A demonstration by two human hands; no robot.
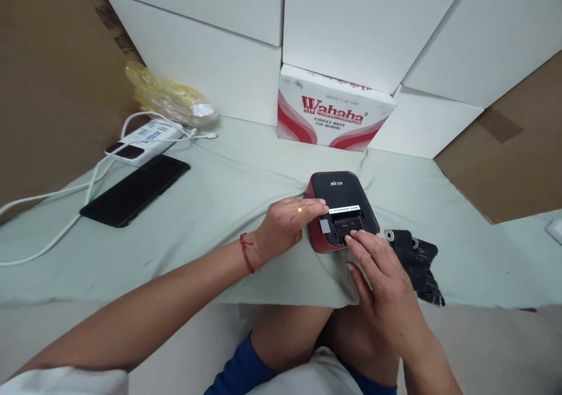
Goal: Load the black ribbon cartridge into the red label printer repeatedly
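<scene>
A small black and red label printer (340, 199) sits on a pale green cloth (228, 208) in front of me. My left hand (283, 226), with a ring and a red wrist cord, rests against the printer's left side, its fingers stretched over the top edge. My right hand (380, 272) reaches from the front; its fingertips press on the printer's front slot, where a white label strip (345, 210) shows. Neither hand grips anything.
A black plastic bag with two small rollers (415, 254) lies right of the printer. A black phone (136, 190), a white power strip (144, 140) with white cables and a yellow plastic bag (169, 98) lie at the left. White boxes and a Wahaha carton (331, 114) stand behind.
</scene>
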